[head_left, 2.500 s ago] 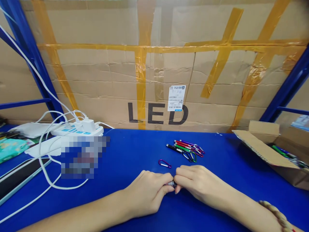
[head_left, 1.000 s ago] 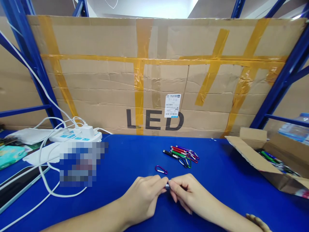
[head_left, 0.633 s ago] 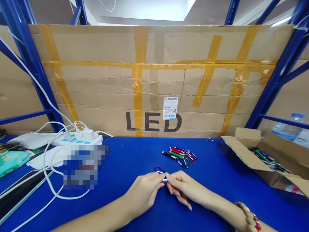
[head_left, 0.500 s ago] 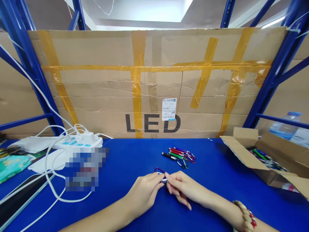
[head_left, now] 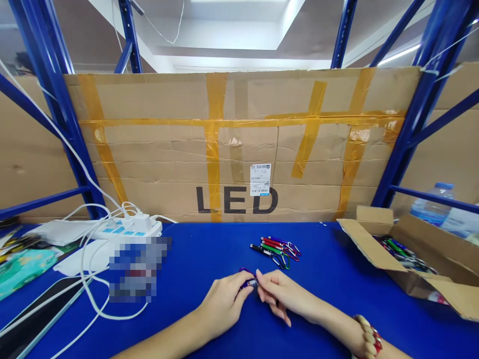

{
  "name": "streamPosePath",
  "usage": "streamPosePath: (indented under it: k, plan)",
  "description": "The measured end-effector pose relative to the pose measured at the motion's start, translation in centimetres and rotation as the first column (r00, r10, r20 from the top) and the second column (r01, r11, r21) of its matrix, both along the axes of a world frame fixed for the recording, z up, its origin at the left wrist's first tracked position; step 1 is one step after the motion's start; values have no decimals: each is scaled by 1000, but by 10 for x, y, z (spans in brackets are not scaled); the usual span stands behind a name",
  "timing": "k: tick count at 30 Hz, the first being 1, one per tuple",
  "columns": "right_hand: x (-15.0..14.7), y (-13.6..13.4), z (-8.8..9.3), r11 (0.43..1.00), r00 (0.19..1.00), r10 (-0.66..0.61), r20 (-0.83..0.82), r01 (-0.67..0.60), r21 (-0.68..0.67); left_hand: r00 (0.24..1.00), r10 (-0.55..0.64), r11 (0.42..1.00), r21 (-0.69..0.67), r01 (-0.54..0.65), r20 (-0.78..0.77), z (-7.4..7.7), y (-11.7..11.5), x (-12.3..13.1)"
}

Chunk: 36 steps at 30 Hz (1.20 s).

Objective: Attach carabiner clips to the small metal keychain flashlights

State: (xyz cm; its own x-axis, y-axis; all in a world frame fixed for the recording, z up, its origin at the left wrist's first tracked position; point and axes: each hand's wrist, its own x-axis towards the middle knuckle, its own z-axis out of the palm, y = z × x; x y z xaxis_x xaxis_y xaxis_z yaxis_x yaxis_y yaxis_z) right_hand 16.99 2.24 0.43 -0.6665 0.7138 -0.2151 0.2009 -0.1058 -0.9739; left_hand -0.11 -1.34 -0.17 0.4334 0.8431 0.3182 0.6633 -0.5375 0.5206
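My left hand [head_left: 224, 301] pinches a small purple keychain flashlight [head_left: 251, 282] with a carabiner loop, just above the blue tabletop. At the flashlight's silver right end, my right hand [head_left: 279, 291] has its thumb and forefinger closed; its other fingers curl below. Fingertips cover much of the barrel. Beyond the hands lies a group of similar keychain flashlights [head_left: 275, 249] in black, green, red and purple, side by side with their clips to the right.
An open cardboard box [head_left: 411, 284] with more such pieces stands at the right. On the left are a white power strip [head_left: 129, 228], looping white cables [head_left: 84, 279], a dark flat device [head_left: 41, 304] and a blurred patch. A large cardboard sheet [head_left: 168, 154] backs the table between blue posts.
The view has tilted up slightly. My fingers have shifted on the flashlight, baring more of its labelled barrel. Both hands remain at the same piece.
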Motion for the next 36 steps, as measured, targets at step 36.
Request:
streamPosePath:
  k: [36]
  plan:
    - [15,19,-5,530,932,-141,335,-215,820,865,154,976,-212,-56,478,-3,30,-11]
